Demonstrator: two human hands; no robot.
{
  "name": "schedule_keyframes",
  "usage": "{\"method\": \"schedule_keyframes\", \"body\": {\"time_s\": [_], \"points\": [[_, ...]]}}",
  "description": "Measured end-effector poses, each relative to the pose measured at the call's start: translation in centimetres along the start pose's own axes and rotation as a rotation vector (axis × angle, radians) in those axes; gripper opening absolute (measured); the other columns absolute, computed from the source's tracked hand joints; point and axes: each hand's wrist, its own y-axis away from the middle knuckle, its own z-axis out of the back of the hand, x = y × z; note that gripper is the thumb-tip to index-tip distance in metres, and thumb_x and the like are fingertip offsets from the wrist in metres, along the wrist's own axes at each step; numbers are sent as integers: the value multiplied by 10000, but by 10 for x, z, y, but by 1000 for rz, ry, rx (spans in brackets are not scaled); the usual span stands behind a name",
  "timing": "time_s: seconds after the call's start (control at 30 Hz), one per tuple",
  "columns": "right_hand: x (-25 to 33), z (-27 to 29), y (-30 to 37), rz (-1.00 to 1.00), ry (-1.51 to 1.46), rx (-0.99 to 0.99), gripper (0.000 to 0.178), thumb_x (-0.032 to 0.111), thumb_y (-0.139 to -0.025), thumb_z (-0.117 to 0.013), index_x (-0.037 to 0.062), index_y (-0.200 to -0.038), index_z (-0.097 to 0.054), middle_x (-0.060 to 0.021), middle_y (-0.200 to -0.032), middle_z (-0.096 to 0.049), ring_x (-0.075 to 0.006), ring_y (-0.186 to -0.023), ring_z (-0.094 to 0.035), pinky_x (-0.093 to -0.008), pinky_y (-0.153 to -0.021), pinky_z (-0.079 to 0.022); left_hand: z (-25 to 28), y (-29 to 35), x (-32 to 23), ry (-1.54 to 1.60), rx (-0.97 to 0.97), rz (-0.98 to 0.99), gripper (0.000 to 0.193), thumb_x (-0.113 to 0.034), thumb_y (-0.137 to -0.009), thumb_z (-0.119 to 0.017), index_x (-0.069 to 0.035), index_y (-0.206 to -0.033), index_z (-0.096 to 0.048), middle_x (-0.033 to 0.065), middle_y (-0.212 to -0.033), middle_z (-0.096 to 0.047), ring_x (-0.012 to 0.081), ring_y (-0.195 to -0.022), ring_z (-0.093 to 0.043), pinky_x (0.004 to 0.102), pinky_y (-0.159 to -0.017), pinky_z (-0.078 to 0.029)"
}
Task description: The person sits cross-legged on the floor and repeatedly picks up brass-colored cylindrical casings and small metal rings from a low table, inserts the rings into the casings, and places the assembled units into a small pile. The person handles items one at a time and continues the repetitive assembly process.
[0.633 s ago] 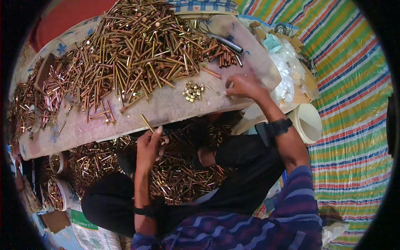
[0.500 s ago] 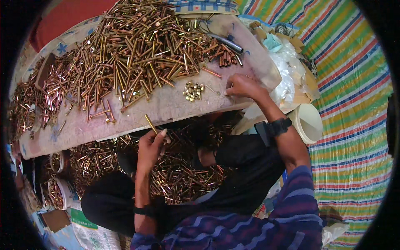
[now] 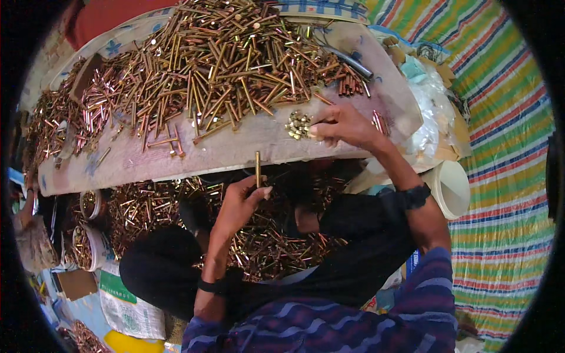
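1. Bolt [image 3: 258, 169]: was located in the left hand [image 3: 238, 203], at the near edge of the table [image 3: 129, 167]. The shaft pointed up the view; its lower end was covered by the grip.
2. Left hand: was closed on the bolt, pinching it between thumb and fingers. A black band [image 3: 212, 286] encircled the wrist.
3. Right hand [image 3: 347, 126]: was positioned over the table with fingers bent, fingertips at the edge of the nuts [image 3: 299, 125]. Whether a nut was gripped could not be told. A dark band [image 3: 415, 197] encircled this forearm near the wrist.
4. Nuts: lay in a small, loose cluster on the table, just left of the right fingertips.
5. Short row [image 3: 379, 122]: several bolts lay together on the table, just beyond the right wrist.
6. Main pile [image 3: 218, 70]: bolts were heaped in mixed directions across the far and left parts of the table.
7. Tube [image 3: 356, 66]: a dark tube lay near the right end of the main pile.
8. Lower heap [image 3: 282, 250]: more bolts lay below the table, around the legs.
9. Surroundings: a white bucket [image 3: 459, 191] stood beside the right forearm; a striped sheet [image 3: 500, 194] extended along the right side. A white-and-green sack [image 3: 132, 306] lay at lower left.
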Motion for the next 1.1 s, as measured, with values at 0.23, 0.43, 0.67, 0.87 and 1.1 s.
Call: {"method": "schedule_keyframes", "body": {"time_s": [0.23, 0.43, 0.67, 0.87, 1.1], "points": [[16, -77, -7, 57, -186, 102, 228, 196, -943, -702, -28, -986, -711, -46, -776, -689, -98, -639, -639, -260, -575, -533, -8, 2, -8, -127, -3, -113, 303, -109, -959, -655, 22, -1232, -663, 155, -1024, -741, 161, -922, -652, 338, -866, -512], [18, -83, -7, 22, -223, 107, 211, 183, -966, -680, -22, -1000, -716, -40, -784, -691, -90, -648, -632, -256, -578, -522, 0, 6, -6, -131, 4, -67, 312, -122, -962, -655, 18, -1241, -664, 172, -1030, -744, 177, -944, -664, 348, -886, -515], [23, -87, -8, 39, -261, 106, 233, 188, -968, -684, -26, -1051, -725, -44, -794, -696, -85, -645, -627, -255, -574, -520, 1, 5, -3, -90, 4, -68, 325, -144, -962, -664, 9, -1248, -668, 151, -1020, -752, 161, -904, -652, 329, -867, -517], [31, -92, -4, 14, -152, 58, 220, 197, -959, -700, -5, -1030, -753, -38, -751, -692, -80, -611, -608, -248, -558, -508, 3, 4, -4, -45, -19, -69, 300, -109, -955, -657, 15, -1228, -678, 115, -994, -754, 112, -874, -612, 315, -831, -514], [27, -104, -2, 194, -3, 81, 247, 230, -909, -743, 19, -1037, -753, -108, -797, -719, -138, -694, -670, -327, -650, -537, 3, 4, -7, 13, -45, -41, 276, -75, -943, -654, 3, -1204, -699, 40, -942, -738, 77, -833, -578, 274, -752, -498]]}}
